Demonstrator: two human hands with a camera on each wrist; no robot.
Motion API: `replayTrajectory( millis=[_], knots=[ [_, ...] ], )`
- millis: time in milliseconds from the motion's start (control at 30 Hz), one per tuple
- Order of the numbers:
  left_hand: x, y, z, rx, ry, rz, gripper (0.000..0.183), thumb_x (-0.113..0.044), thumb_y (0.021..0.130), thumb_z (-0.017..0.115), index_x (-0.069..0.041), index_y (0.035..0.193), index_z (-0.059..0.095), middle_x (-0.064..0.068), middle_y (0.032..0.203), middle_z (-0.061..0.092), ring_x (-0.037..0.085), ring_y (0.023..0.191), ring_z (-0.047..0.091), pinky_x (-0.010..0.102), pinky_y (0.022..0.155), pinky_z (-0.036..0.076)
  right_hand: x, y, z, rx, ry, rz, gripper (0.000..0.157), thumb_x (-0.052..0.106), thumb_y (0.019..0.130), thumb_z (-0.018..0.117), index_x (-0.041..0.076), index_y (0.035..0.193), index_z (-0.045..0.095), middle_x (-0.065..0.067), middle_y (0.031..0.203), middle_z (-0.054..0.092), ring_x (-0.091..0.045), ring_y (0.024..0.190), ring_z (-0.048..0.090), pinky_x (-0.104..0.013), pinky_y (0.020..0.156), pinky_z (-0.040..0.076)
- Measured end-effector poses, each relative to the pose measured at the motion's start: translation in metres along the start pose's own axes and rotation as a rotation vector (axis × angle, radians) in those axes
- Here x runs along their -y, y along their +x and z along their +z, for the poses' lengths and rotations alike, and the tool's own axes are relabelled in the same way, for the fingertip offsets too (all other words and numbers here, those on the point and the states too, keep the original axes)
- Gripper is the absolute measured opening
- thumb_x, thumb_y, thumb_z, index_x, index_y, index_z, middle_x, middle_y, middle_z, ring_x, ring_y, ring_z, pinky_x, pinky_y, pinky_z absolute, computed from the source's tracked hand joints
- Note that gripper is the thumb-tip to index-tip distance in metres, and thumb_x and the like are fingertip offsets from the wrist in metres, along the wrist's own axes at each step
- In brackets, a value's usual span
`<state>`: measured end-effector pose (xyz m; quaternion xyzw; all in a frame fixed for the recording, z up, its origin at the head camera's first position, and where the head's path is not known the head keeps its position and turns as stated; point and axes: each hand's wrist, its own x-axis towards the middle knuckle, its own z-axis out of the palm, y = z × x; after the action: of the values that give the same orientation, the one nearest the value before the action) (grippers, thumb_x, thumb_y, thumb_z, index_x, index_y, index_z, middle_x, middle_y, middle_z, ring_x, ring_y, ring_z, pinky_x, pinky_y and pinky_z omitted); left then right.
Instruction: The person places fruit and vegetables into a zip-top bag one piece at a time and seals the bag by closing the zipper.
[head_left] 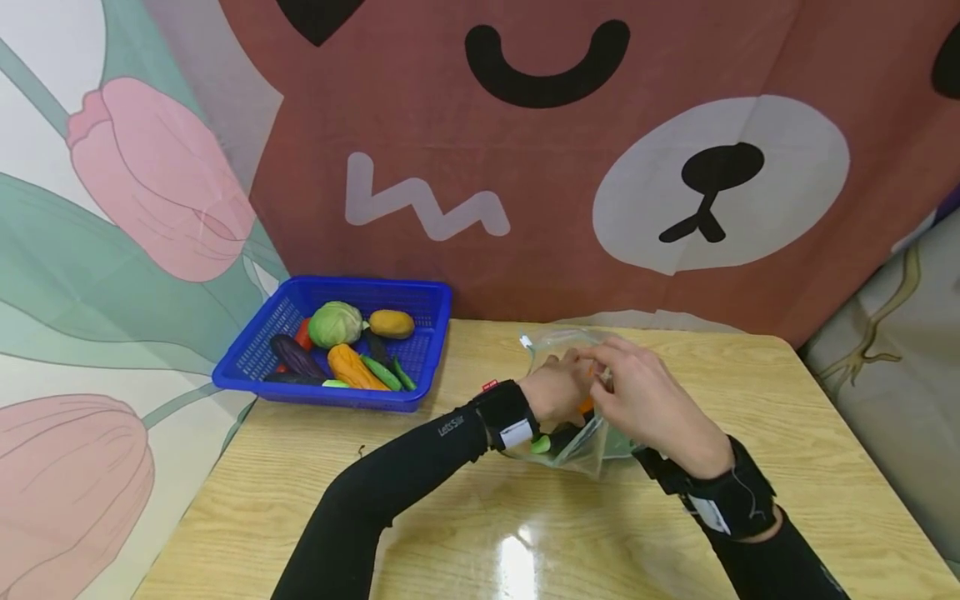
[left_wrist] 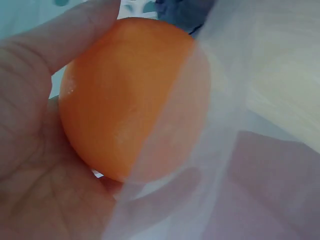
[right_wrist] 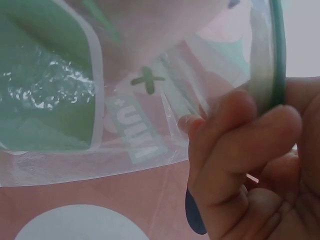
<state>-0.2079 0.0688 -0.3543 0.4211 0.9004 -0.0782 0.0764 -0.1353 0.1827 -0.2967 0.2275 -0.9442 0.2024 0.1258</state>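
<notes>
A clear zip bag with green printing stands on the table between both hands. My left hand reaches into its mouth and holds an orange, thumb on one side and fingers curled under the other. Part of the bag's film overlaps the fruit in the left wrist view. With thumb and curled fingers, my right hand pinches the bag's green-edged rim. Low in the bag show a dark item and a light green piece, mostly hidden by the left hand and the film.
A blue plastic basket stands at the back left of the wooden table. Inside lie a cabbage, an eggplant, a yellow potato-like item, and several other vegetables. A printed cloth hangs behind the table.
</notes>
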Motion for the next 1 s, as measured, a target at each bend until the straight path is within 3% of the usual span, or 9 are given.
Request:
replayTrajectory(
  millis=[133,267,500,567,733,833,1000],
  knots=[
    [-0.002,0.009,0.003,0.026,-0.011,-0.033,0.060,-0.035,0.080,0.069,-0.030,0.134,0.044,-0.009,0.146,0.025,0.020,0.129,0.023,0.034,0.090,0.038,-0.001,-0.001,-0.001,-0.001,0.013,0.009,0.028,0.000,0.080,0.056,0.002,0.107,0.064,-0.005,0.087,0.056,-0.011,0.056,0.043,-0.025,0.048,0.038],
    [-0.002,0.016,0.003,-0.025,-0.027,-0.055,0.042,-0.025,0.084,0.066,-0.026,0.124,0.051,-0.010,0.133,0.041,0.013,0.122,0.030,0.030,0.090,0.038,-0.001,-0.002,-0.002,0.001,0.030,0.023,0.029,-0.001,0.080,0.056,0.002,0.108,0.064,-0.005,0.087,0.055,-0.011,0.054,0.041,-0.025,0.048,0.037],
    [0.002,0.013,-0.002,-0.168,0.043,0.082,0.023,-0.021,0.089,0.059,-0.019,0.112,0.059,-0.011,0.116,0.054,0.009,0.109,0.041,0.020,0.092,0.033,-0.004,-0.004,-0.004,-0.017,0.026,0.023,0.030,-0.001,0.080,0.055,0.001,0.109,0.063,-0.005,0.086,0.055,-0.012,0.055,0.041,-0.025,0.048,0.037],
    [0.003,0.009,-0.005,-0.176,0.012,0.120,0.019,-0.020,0.088,0.059,-0.017,0.107,0.061,-0.008,0.116,0.054,0.009,0.105,0.045,0.017,0.087,0.037,-0.005,-0.003,-0.003,-0.023,0.021,0.021,0.028,0.001,0.081,0.056,0.001,0.108,0.064,-0.005,0.086,0.056,-0.012,0.057,0.042,-0.025,0.048,0.038],
    [0.010,-0.008,-0.016,-0.183,-0.065,0.235,0.012,-0.021,0.090,0.058,-0.013,0.096,0.063,-0.002,0.094,0.061,0.008,0.079,0.054,0.016,0.065,0.041,-0.007,-0.002,-0.001,-0.026,0.024,0.016,0.027,0.004,0.081,0.060,0.002,0.108,0.065,-0.005,0.085,0.056,-0.013,0.058,0.043,-0.024,0.047,0.039],
    [0.017,-0.025,-0.028,-0.215,-0.119,0.301,0.014,-0.021,0.090,0.059,-0.012,0.098,0.064,-0.001,0.090,0.062,0.009,0.080,0.055,0.017,0.072,0.041,-0.008,-0.001,-0.001,-0.020,0.029,0.018,0.029,0.003,0.081,0.061,0.000,0.110,0.063,-0.006,0.086,0.056,-0.012,0.056,0.043,-0.023,0.045,0.038],
    [0.038,-0.057,-0.046,-0.300,-0.231,0.357,0.020,-0.019,0.089,0.060,-0.009,0.107,0.061,0.002,0.105,0.060,0.013,0.092,0.054,0.019,0.079,0.042,-0.009,0.000,0.000,-0.004,0.034,0.041,0.032,0.003,0.081,0.061,-0.002,0.112,0.061,-0.006,0.086,0.055,-0.011,0.056,0.044,-0.022,0.046,0.040]
  ],
)
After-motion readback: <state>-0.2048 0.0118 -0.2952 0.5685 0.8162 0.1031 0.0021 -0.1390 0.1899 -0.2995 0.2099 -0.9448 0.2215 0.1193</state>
